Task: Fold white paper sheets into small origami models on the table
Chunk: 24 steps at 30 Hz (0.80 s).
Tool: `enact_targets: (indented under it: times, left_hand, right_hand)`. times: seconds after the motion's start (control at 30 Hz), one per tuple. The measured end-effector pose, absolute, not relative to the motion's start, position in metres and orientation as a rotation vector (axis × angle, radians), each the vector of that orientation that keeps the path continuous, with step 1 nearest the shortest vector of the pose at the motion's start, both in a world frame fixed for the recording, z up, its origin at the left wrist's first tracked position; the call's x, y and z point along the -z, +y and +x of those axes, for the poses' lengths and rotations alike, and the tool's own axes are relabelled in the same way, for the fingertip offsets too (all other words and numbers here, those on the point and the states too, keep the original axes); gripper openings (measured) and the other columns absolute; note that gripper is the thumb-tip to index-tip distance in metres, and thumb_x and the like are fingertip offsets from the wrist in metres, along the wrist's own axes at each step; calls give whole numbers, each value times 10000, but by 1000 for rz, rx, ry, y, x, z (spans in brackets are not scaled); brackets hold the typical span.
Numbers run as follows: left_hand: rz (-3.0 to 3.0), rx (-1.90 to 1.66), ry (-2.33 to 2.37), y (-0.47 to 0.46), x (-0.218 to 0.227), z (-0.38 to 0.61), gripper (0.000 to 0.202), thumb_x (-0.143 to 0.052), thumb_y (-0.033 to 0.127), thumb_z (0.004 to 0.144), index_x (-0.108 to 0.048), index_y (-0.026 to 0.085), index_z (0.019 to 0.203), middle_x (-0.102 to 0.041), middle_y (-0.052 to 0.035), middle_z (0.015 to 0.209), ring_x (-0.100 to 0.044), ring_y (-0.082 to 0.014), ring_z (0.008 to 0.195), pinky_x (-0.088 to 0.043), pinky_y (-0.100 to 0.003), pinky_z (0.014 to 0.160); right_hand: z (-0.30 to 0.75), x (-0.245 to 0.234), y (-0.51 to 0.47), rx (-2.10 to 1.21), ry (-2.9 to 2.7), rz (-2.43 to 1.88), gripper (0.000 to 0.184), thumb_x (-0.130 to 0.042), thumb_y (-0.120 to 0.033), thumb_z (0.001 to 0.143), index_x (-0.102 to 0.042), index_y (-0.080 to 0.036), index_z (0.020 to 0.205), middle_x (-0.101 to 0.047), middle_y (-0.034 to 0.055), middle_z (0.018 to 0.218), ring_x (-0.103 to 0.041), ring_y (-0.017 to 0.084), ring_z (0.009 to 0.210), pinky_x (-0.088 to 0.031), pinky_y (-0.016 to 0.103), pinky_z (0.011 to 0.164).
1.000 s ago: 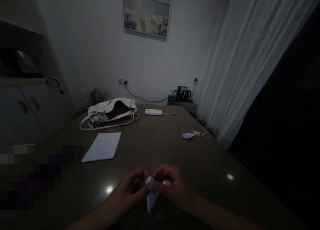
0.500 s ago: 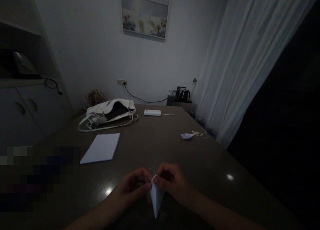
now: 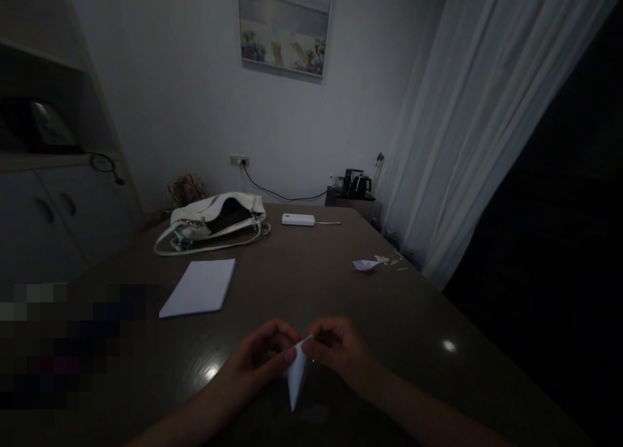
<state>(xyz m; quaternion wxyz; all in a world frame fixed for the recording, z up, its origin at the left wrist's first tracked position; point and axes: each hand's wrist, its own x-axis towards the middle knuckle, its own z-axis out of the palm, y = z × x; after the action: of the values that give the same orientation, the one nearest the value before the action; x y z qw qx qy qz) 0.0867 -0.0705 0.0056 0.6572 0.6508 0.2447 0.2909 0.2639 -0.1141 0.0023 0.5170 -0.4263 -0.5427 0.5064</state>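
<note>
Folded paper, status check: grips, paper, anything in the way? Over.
Left grip and right grip both pinching folded paper. Its tip downward in view. Paper stack ahead-left, out of the way.

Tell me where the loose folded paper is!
In the head view, the loose folded paper lies on the table toward the right edge, beside pale scraps, beyond the right hand.

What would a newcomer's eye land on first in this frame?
Probably the folded paper, bright against the dark table and pinched between the left hand and right hand at the near edge of the view. After that, likely the white bag gaping open at the table's far left, and the pale curtain hanging down the right side beside a dark area.
</note>
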Motion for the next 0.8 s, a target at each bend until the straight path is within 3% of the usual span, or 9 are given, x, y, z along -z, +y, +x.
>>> enact_targets:
  times: [0.2, 0.33, 0.43, 0.63, 0.8]
  left_hand:
    - [1332, -548, 428, -68, 2, 87, 322, -685, 422, 714, -561, 168, 870, -599, -11, 782, -570, -166, 753, -412, -262, 684]
    - [1311, -592, 324, -63, 6, 86, 340, -766, 301, 641, -578, 179, 898, -622, -16, 816, -583, -176, 794, -424, -273, 714]
    - [1391, -687, 344, -60, 6, 86, 232, -758, 238, 654, -624, 176, 833, -626, -16, 828, -576, -168, 811, -428, -265, 732]
    - [1293, -744, 446, -62, -1, 83, 179, -731, 304, 688, -635, 163, 742, -632, -1, 720, -575, -137, 692, -428, -220, 637]
    - [1209, -752, 507, -64, -1, 83, 241, -699, 379, 709, -621, 161, 773, -639, -13, 706, -585, -157, 690, -439, -252, 666]
  right_hand:
    - [269, -1, -105, -1534, -780, -695, 266, -765, -305, 633, -537, -168, 635, -543, -38, 638, -520, 100, 629, -400, 226, 605]
    - [273, 0, -101, -1646, -595, -595, 239, -747, -253, 653, -519, -183, 671, -549, -40, 637, -538, 117, 641, -410, 250, 622]
    - [274, 3, -99, -1684, -584, -579, 228, -729, -237, 665, -509, -179, 668, -540, -36, 633, -532, 118, 629, -410, 256, 615]
    - [271, 5, -101, -1678, -720, -627, 260, -714, -290, 692, -492, -164, 648, -527, -23, 643, -527, 115, 627, -412, 237, 591]
    - [273, 9, -99, -1680, -755, -625, 302, -756, -315, 647, -489, -173, 646, -507, -35, 633, -511, 107, 619, -416, 233, 594]
